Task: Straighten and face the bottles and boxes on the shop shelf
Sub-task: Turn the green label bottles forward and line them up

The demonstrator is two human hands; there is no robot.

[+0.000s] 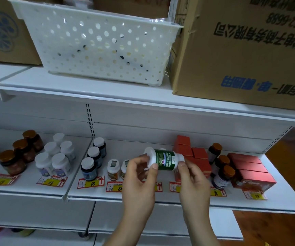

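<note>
A white bottle with a green label [165, 159] lies on its side in the air just above the white shelf [97, 192]. My left hand [140, 176] grips its capped end, thumb across the body. My right hand [193, 176] pinches its base end. On the shelf stand dark bottles with white caps [89, 167], small white bottles [113, 168], red boxes [198, 157] and dark bottles with gold caps [222, 169]. My hands hide part of the shelf row behind them.
Further left stand white bottles [54, 161] and brown jars with gold lids [13, 161]. More red boxes [251, 171] lie at the right end. Price tags [90, 182] line the front edge. On the shelf above sit a white perforated basket [97, 43] and a cardboard carton [249, 50].
</note>
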